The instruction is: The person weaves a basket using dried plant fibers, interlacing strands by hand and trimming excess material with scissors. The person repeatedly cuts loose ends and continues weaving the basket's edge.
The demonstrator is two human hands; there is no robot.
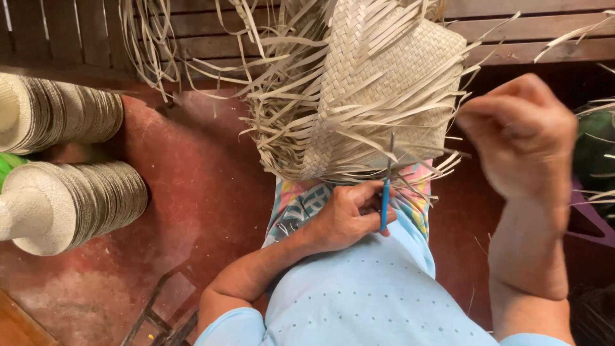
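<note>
Right, looking down from the head camera — the left hand point(349, 214) sits low in the middle, forearm bent in across the light blue shirt point(359, 295), wrist resting at the lap. Its fingers point(368, 192) are curled shut around a thin tool with a blue handle point(384, 205), thumb over the top; the handle runs upright through the fist and the dark metal tip pokes up into the loose strands at the edge of the weaving. The right hand point(522, 131) is raised higher, off to the side, forearm coming straight up from the lower edge of the frame. It is motion-blurred; its fingers look bunched together, and it seems to be at the ends of strands near the weaving's side — whether it actually pinches a strand I cannot tell.

No packages, labels or signs to report; what stands about are two stacks of woven hats point(70, 198), pale straw, lying on their sides on the red floor point(205, 211) at the far left, one stack above the other in the frame, with a scrap of bright green at the edge between them.

Now the work piece — a half-woven palm-straw hat point(384, 83), pale tan, rests on the lap over a patterned cloth point(298, 205), its unwoven strips fanning out all round. It lies just above the left fingers, the loose fringe touching the tool's tip, and just beside the right hand. Behind it, dark wooden slats point(512, 25).
</note>
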